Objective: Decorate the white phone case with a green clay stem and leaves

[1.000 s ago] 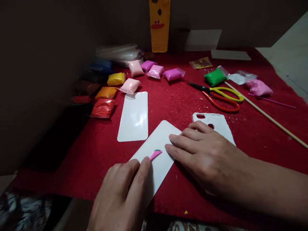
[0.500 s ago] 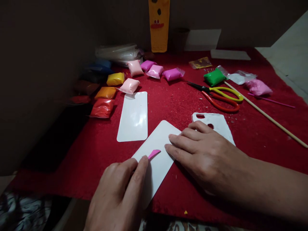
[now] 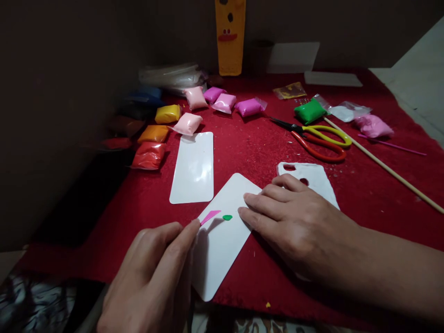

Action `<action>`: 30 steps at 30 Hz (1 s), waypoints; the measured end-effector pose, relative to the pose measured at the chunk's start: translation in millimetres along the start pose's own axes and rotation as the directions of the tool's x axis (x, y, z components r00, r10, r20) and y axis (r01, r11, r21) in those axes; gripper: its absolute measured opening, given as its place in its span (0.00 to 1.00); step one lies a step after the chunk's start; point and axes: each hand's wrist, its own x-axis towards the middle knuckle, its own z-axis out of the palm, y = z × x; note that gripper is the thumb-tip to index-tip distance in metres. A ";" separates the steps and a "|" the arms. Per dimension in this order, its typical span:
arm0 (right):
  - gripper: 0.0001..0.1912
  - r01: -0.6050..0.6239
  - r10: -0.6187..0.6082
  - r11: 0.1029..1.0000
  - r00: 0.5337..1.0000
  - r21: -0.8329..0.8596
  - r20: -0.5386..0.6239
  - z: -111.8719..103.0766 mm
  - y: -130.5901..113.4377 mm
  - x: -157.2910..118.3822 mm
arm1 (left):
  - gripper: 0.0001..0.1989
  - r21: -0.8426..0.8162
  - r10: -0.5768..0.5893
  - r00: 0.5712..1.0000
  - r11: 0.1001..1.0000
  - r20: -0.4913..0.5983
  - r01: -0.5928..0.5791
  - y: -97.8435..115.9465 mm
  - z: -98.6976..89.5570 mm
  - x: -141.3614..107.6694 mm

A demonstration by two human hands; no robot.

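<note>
Pinched between the thumb and fingers of my left hand (image 3: 152, 273) is a pink plastic clay tool (image 3: 211, 216) with a flat, slanted blade. Its tip hovers just left of a small flattened bit of green clay (image 3: 227, 217), which lies on a white card (image 3: 211, 263) turned at an angle. My right hand (image 3: 294, 222) rests flat, fingers stretched out, with fingertips on the card's right edge. Partly under that hand is a white clay-covered phone case (image 3: 321, 178) with camera holes at its top.
A second white card (image 3: 193, 169) lies to the left. Packets of coloured clay, such as a red packet (image 3: 149, 156), curve around the back. Scissors (image 3: 322, 138), a green clay packet (image 3: 310, 112) and a wooden stick (image 3: 391, 171) lie at right. A yellow decorated case (image 3: 230, 51) stands behind.
My left hand has drawn back to the left and lifted the pink tool off the card, and the green clay bit now shows. My right hand has stayed in place.
</note>
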 end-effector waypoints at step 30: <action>0.13 -0.009 0.009 1.000 1.000 0.003 -0.030 -0.4 -1.3 1.5 | 0.20 -0.085 0.261 0.943 0.965 0.205 -0.249 0.9 -16.6 10.0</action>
